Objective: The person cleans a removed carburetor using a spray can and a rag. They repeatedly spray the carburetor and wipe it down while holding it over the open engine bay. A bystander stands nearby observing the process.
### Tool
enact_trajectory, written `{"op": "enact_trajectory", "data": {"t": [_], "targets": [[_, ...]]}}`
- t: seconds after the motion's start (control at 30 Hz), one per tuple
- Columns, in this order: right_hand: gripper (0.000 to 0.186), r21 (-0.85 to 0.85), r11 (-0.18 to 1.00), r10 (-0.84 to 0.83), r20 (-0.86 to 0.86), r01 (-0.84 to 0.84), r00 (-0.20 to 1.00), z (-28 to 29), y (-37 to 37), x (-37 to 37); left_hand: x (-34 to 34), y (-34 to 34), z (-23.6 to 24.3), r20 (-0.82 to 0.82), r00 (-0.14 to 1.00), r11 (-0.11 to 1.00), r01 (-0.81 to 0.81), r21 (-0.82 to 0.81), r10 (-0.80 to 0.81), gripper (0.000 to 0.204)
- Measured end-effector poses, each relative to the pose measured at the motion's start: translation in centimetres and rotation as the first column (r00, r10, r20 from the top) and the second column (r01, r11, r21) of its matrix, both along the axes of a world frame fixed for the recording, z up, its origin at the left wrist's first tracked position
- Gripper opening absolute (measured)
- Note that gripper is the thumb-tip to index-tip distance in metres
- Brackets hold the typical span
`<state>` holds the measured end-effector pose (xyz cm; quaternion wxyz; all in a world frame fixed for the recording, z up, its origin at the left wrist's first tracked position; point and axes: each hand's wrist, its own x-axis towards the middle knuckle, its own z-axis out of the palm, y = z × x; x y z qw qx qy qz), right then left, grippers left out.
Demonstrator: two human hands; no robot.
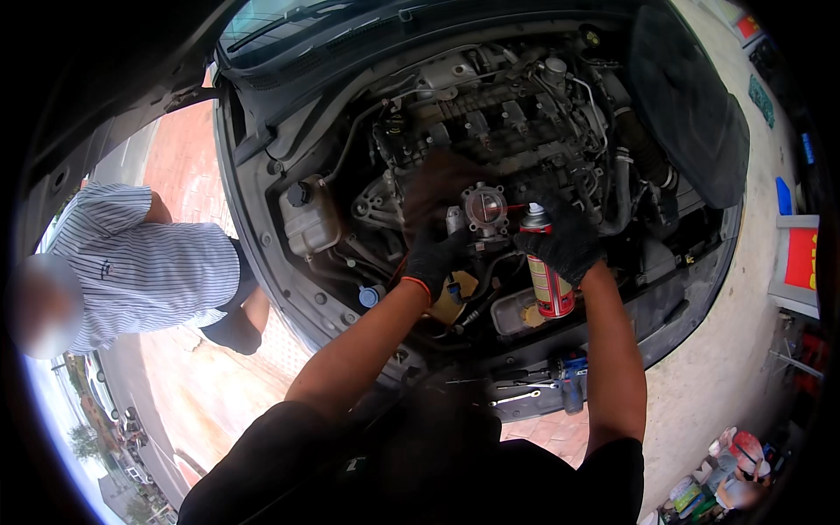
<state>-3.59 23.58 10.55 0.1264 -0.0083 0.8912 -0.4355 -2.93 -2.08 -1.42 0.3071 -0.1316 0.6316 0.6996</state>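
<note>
In black gloves, my left hand (pixel 435 258) grips a metal throttle body (pixel 484 203) at its left side. The part's round flanged bore faces up in the engine bay (pixel 477 114). My right hand (pixel 564 241) is closed around a red spray can (pixel 553 293), upright beside the part, with a thin red straw from its nozzle reaching over the bore. My right fingers cover much of the can's upper half. A dark brown shape behind my left hand is too blurred to make out.
A coolant reservoir (pixel 311 227) sits at left. A blue cordless tool (pixel 573 381) and wrenches (pixel 516 398) lie along the front edge. A person in a striped shirt (pixel 153 271) is beside the car at left; people (pixel 735 472) are among objects at lower right.
</note>
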Motion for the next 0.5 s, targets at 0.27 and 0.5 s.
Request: {"op": "enact_trajectory", "data": {"t": [0.27, 0.5], "targets": [[0.062, 0.155, 0.986, -0.017, -0.294, 0.065, 0.956, -0.7, -2.1, 0.7, -0.8, 0.2, 2.6, 0.120, 0.979, 0.986, -0.159, -0.047, 0.164, 0.037], [0.058, 0.178, 0.981, -0.048, -0.153, 0.076, 0.987, 0.3, -2.9, 1.0, -1.2, 0.5, 4.1, 0.244, 0.943, 0.971, -0.240, 0.022, 0.227, 0.037]]}}
